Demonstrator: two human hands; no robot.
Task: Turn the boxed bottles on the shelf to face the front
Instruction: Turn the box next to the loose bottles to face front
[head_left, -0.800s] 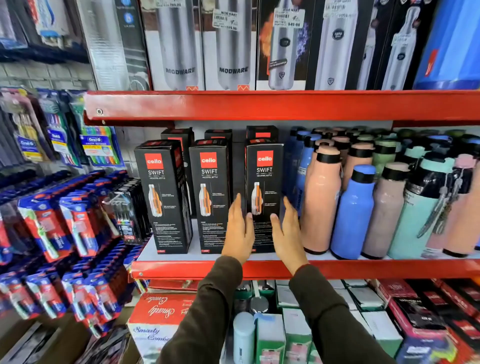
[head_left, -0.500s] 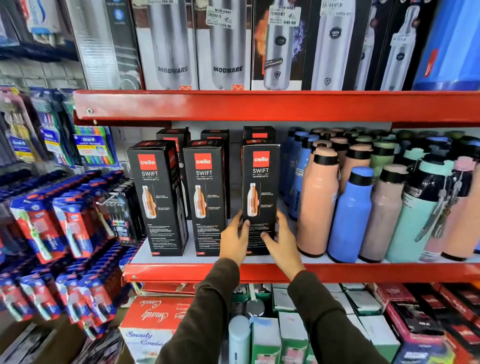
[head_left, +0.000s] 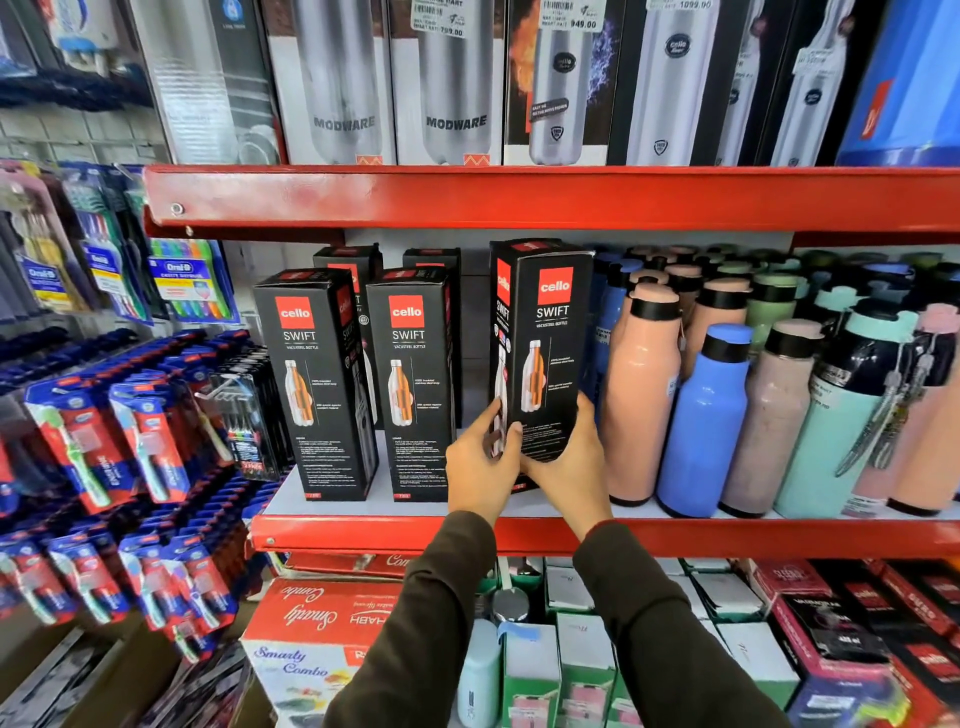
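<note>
Since the earlier frames the right-hand box (head_left: 540, 353) has been turned at an angle, so that its narrow side and its front both show, and its top leans toward the upper shelf; both hands have closed on its lower part. The left hand (head_left: 483, 467) wraps the box's left corner, thumb on the front, fingers round the narrow side. The right hand (head_left: 566, 467) clasps the right edge, thumb across the front near the bottom. The box stands above and between the two hands, its base hidden behind them.

Three black boxes make the front row; left of the held box stand the middle box (head_left: 413, 384) and the left box (head_left: 317, 384), both facing front on the red shelf (head_left: 363, 535). At least two more boxes (head_left: 343, 260) stand behind them. Right of the held box stand loose bottles: a peach bottle (head_left: 641, 395) just beside it, then a blue bottle (head_left: 704, 421), with many others behind, too crowded to count.
</note>
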